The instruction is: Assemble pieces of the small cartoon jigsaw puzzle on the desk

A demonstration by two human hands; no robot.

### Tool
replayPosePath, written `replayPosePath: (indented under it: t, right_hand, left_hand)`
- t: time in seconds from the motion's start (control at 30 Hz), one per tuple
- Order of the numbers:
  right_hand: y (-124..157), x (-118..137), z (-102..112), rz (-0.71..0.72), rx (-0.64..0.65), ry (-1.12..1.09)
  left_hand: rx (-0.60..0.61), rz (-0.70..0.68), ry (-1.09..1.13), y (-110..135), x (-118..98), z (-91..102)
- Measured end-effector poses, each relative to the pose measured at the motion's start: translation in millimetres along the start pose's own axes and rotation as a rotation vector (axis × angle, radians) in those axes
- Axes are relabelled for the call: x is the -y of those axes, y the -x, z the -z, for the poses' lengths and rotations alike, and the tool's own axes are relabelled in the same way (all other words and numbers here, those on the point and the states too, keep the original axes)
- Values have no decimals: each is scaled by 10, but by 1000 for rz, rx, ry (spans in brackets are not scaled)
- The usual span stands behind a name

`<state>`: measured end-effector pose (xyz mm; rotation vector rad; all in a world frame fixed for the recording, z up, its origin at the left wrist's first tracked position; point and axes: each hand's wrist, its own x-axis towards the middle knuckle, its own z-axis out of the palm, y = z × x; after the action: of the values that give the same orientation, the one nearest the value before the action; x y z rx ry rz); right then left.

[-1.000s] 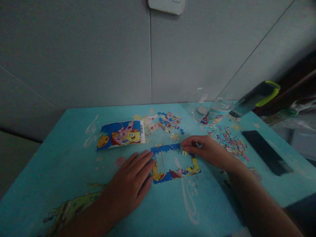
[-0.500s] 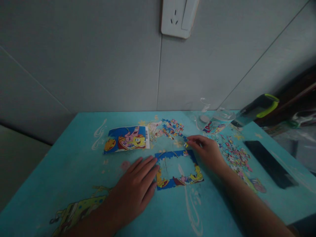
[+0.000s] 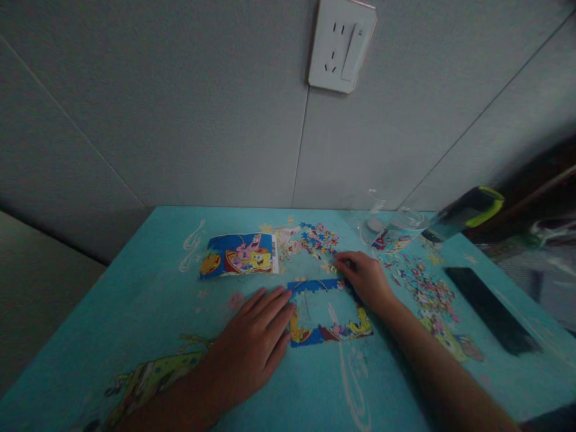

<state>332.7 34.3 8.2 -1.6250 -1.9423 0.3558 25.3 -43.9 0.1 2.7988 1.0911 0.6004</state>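
The left hand (image 3: pixel 254 336) lies flat, fingers stretched out side by side, its grip loose with nothing seen in it; the fingertips rest at the left side of a puzzle border (image 3: pixel 310 337). A yellow cartoon print (image 3: pixel 155 375) on the desk (image 3: pixel 288 402) shows partly under the left forearm. The border lies on the desk between the hands: a joined rectangle of edge pieces, mostly blue along the top, with yellow and pink figures along the bottom, and the light blue surface showing through its middle. To the right, well apart from it, a dark flat slab (image 3: pixel 492 309) lies at a slant, with a loose heap of pieces (image 3: pixel 425 288) to its left.

The right hand (image 3: pixel 364 276) is just beyond the border's upper right corner, its grip narrow, thumb and forefinger drawn together; whether a piece sits between them is too small to tell.

Farther back, a cartoon packet (image 3: pixel 240 255) lies flat, and a second pile of pieces (image 3: pixel 319 238) spreads to its right. A clear jar (image 3: pixel 398 231) with a colourful label and a dark bottle (image 3: pixel 463 210) stand behind the loose heap. Beyond the desk rises a grey wall (image 3: pixel 180 120) with a white socket (image 3: pixel 342 45).
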Motion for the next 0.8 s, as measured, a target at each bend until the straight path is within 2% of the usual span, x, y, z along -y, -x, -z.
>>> replayPosePath:
  t: [0.13,0.23,0.43,0.6,0.8]
  right_hand:
    - [-1,-72,-13,48,-46,49]
    - [-104,-87,29,41,-59,102]
    - [-687,102,-13,78,66,188]
    - [-1054,265,-189,0,162,287]
    - [-1110,325,-212,-142,192,378]
  left_hand:
    - [-12,-9,-11,-12,-4,-15]
    - [-2,-11,-24,-25,-14,-15]
    - [-5,23,-13,-40,-40,8]
    - [-23,30,14,-37,-52,13]
    - [-1,31,23,-32,-48,13]
